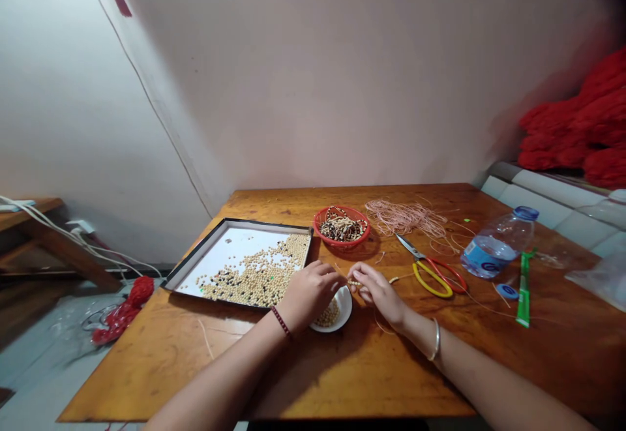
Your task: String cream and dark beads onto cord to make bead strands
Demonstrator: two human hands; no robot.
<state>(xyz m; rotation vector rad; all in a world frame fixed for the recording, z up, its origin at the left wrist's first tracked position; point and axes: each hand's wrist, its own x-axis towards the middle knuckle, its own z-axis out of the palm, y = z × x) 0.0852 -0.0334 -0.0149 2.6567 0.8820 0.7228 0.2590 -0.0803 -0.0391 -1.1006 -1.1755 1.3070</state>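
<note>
My right hand (pixel 376 293) is closed in a pinch on a short bead string (pixel 354 282), with pale beads showing at its fingertips. The cord runs out past this hand to the right, with a few more beads on it. Close by on the left, my left hand (pixel 312 293) has its fingers pressed together near the end of that string; what is between them is hidden. Beneath my left hand stands a white bowl (pixel 346 317) of pale beads, partly covered by the hand.
A black-rimmed tray (pixel 198 248) with many loose beads lies left. Behind are a red basket (pixel 337 243) of strung beads and a pink cord bundle (pixel 405 217). At right are scissors (pixel 433 279), a water bottle (pixel 499 245), a blue cap (pixel 506 291) and a green packet (pixel 523 294).
</note>
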